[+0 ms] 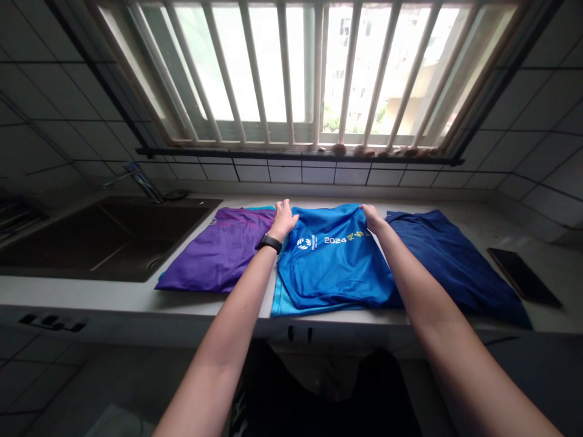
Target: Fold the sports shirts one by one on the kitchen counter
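A bright blue shirt (337,267) with white and yellow print, including "2024", lies folded on the counter in front of me. My left hand (283,220), with a dark watch (269,243) on the wrist, has its fingers and thumb at the shirt's far left corner. At the far right corner, my right hand (373,218) pinches the cloth. Light blue cloth (281,298) shows under the shirt's near left edge. Left of it lies a folded purple garment (218,249), and right of it a dark navy one (437,249), partly behind my right forearm.
A dark sink (104,237) with a metal tap (143,182) is set into the counter (113,294) at the left. A dark phone (523,276) lies at the right. Behind the counter is a barred window (286,79), with small round objects (339,149) along its sill.
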Demonstrator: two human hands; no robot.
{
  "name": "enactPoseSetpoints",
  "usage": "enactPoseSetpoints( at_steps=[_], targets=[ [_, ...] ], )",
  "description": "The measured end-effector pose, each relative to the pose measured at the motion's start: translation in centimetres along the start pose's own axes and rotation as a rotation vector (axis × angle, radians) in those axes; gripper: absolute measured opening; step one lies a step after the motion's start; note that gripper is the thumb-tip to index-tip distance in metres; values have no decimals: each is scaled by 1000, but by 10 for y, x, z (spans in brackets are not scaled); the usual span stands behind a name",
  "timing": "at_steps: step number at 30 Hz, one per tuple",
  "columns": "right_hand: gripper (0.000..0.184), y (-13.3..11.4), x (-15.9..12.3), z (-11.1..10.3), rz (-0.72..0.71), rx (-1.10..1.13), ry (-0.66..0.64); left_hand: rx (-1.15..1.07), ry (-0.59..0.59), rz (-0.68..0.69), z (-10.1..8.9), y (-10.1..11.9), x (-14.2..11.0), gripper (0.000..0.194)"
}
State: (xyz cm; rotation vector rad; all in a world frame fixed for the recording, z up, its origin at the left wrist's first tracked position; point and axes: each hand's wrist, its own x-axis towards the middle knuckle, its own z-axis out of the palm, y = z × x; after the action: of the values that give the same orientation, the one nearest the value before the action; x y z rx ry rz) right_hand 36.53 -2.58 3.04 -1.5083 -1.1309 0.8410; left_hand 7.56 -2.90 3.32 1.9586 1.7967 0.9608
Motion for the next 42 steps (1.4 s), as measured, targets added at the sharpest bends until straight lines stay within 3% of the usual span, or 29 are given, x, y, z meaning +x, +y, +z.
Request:
enactPoseSetpoints(
  at_steps=[4,7,10,12,14,17,23,27,31,35,38,40,42],
  targets=[
    [40,2,-7,-8,-202,-465,5,156,-362,330,-4,-2,-42,50],
    [45,6,-22,-11,-310,-858,-223,89,-570,606,-20,-11,-89,51],
    [47,15,-46,-21,-329,-1009,-430,45,-673,703,-33,-23,-128,55],
    [50,24,-68,-32,-380,-1005,-491,43,-626,715,-34,-31,-144,37],
    [51,32,-94,-43,-439,-966,-524,69,-502,730,-29,-36,-153,21],
    [48,40,-139,-59,-515,-905,-547,158,-351,775,-23,-35,-158,17],
    [45,43,-217,-86,-683,-721,-644,34,-416,749,-32,-26,-169,31],
    [20,52,-231,-88,-712,-726,-526,-123,-488,679,-34,-29,-173,16],
    [25,58,-235,-80,-738,-694,-365,-163,-496,636,-35,-30,-176,17],
    [29,57,-244,-77,-775,-608,-230,-144,-403,589,-42,-25,-187,17],
    [26,58,-252,-81,-807,-598,-358,-87,-340,582,-49,-23,-201,17],
    [25,61,-256,-87,-813,-659,-457,-11,-359,601,-52,-25,-211,18],
    [47,68,-259,-94,-812,-749,-472,77,-422,643,-52,-32,-220,49]
  ],
)
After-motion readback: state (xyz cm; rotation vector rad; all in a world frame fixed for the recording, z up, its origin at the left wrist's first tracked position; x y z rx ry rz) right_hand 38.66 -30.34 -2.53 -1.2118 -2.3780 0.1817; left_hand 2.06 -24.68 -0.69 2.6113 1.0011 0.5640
